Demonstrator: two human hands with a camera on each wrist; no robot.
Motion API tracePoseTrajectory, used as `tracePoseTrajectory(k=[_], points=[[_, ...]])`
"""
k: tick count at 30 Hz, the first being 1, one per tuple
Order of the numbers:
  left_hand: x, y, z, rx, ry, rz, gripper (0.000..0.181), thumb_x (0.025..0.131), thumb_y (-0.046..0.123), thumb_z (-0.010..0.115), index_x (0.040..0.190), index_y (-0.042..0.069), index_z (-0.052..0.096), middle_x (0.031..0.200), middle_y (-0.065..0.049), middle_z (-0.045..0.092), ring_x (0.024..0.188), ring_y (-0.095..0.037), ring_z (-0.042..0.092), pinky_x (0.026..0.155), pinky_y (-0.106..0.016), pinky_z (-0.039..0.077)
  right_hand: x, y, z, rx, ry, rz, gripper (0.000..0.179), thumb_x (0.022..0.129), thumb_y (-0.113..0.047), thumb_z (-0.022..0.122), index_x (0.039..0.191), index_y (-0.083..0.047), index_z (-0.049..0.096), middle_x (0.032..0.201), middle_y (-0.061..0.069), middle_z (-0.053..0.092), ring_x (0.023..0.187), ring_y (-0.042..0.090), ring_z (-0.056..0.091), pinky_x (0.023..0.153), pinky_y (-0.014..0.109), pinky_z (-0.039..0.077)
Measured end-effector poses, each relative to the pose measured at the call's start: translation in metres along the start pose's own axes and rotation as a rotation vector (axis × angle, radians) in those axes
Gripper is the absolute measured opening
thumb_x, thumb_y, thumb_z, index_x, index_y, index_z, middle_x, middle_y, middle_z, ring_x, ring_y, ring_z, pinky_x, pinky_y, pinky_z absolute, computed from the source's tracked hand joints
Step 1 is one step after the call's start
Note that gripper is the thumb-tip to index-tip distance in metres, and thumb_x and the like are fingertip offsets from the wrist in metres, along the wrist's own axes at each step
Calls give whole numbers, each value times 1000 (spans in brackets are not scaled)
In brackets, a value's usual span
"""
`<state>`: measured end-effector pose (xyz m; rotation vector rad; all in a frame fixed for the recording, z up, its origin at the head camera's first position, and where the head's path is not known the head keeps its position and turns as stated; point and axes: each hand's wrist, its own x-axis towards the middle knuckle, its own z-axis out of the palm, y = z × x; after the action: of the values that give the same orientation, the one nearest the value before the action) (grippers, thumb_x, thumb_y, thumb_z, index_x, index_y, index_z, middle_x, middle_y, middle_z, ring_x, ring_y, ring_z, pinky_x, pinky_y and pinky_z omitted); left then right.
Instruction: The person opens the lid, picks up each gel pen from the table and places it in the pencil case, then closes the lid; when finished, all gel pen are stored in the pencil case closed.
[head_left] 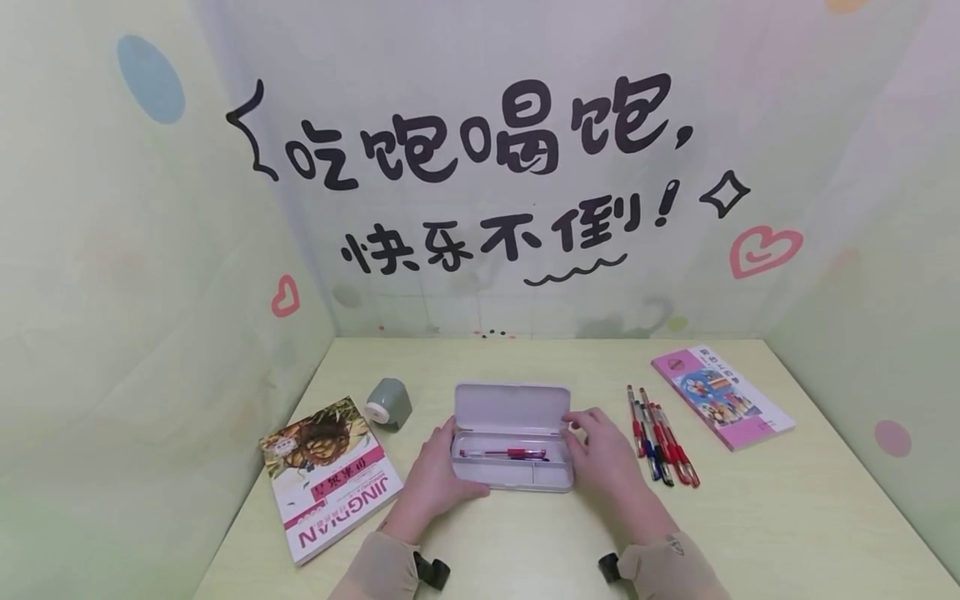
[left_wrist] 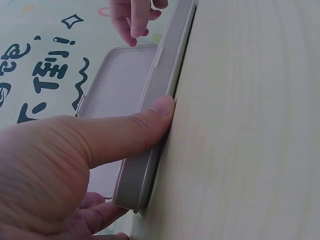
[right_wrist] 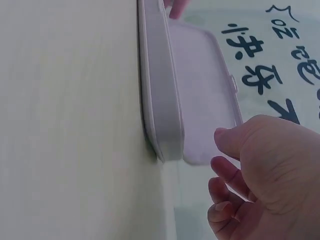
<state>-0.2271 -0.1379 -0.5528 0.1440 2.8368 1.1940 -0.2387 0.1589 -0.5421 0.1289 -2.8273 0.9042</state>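
So the left hand (head_left: 435,477) has a proper grip on the near end of a pencil case (head_left: 517,486), thumb along its front. The right hand (head_left: 606,457) is loose, fingers half-curled, just beside the raised lid (head_left: 513,407). The case sits between the hands, a red gel pen (head_left: 517,454) inside. More red and blue gel pens (head_left: 676,450) lie right of the right hand, a JINGDIAN book (head_left: 348,483) left of the left one.
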Motion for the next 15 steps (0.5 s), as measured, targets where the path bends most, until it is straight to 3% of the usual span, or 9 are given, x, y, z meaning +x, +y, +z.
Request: tracePoseTrajectory(k=[7,15], points=[[0,0,0,9,1,13,135,65,36,108,173,9,32,169,-24,49,158,-55,42,128,-74,39,-6,38,-27,-35,107,70,37,109,-27,68,143,-11,70,130,16,69,107,34,71,91,56,64],[1,1,0,-5,1,-4,134,66,33,108,173,10,31,170,-23,49,158,-53,43,129,-72,39,-19,66,-50,-18,120,172,47,112,-28,62,154,-8,60,145,27,60,122,47,64,101,68,57]])
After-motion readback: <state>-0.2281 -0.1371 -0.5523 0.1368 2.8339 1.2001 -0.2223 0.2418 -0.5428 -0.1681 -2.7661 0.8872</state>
